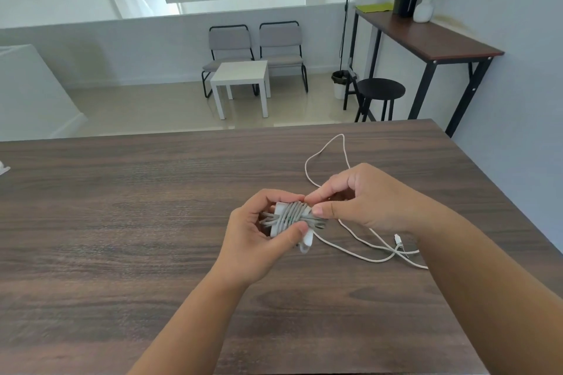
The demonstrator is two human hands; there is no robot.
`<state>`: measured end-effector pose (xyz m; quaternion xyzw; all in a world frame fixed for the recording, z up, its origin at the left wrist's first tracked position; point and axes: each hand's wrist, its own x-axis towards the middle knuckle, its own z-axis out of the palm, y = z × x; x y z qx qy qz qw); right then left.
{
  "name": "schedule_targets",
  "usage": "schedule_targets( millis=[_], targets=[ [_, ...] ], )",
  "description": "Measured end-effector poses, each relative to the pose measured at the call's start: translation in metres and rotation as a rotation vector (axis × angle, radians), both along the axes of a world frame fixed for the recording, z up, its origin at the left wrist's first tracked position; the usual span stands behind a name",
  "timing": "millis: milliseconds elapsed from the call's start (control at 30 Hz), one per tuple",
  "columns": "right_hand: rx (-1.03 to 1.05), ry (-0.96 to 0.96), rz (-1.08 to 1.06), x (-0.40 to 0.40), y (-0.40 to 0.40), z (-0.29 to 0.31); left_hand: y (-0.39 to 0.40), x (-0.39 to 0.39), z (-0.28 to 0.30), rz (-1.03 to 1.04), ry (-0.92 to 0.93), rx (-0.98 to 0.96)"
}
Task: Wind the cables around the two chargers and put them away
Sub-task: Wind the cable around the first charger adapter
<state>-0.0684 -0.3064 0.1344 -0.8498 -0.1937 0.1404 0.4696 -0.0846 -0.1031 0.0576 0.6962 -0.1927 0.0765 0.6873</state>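
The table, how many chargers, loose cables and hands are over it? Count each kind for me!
Chargers: 1, the white charger with grey cable wound round it, gripped by the left hand.
Loose cables: 1, the white cable lying on the table.
Hands: 2, left hand and right hand.
Total: 4
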Motion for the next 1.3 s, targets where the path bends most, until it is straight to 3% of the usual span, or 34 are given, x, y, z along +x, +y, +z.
schedule_targets(
  millis=[167,433,633,833,1133,1300],
  targets=[
    [-0.166,-0.148,0.032,-0.01,0.006,-0.016,-0.003,0.001,0.003,0.107,0.046,-0.075],
    [0.173,-0.375,-0.135,-0.013,0.018,-0.042,-0.016,0.0,0.015,0.057,0.151,-0.284],
    [0.38,-0.299,-0.128,-0.014,0.016,-0.047,-0.015,-0.004,0.009,-0.014,0.068,-0.253],
    [0.481,-0.209,-0.109,-0.012,0.014,-0.051,-0.005,-0.002,0.012,-0.025,-0.046,0.007],
    [0.525,-0.206,-0.115,-0.01,0.02,-0.053,-0.012,-0.006,0.016,0.053,-0.108,0.039],
    [0.671,-0.073,-0.157,-0.006,0.026,-0.065,-0.005,-0.005,0.007,-0.037,0.003,-0.015]
  ],
)
